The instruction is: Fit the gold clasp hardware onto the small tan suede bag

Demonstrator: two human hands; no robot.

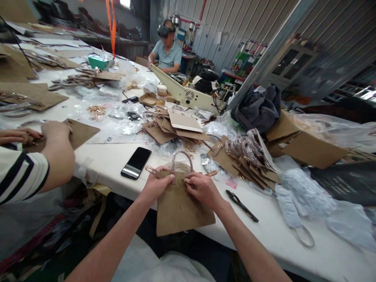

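A brown bag panel (184,211) with a looped, plastic-wrapped handle (181,154) hangs partly over the front edge of the table. My left hand (158,185) grips its upper left side, thumb near the base of the handle. At the upper right, the fingers of my right hand (203,190) are pinched together against the panel by the other handle end; any small part between them is too small to make out. Strap ends with metal fittings stick out on both sides. A black phone (136,163) lies left of the panel, and a dark pen-like tool (242,205) lies to the right.
Several similar panels with wrapped handles (247,155) are piled at the right. More brown panels (163,127) lie ahead among plastic bags and small gold metal parts (96,111). A co-worker's arm (57,149) works close on the left. Another person (166,51) sits across the table.
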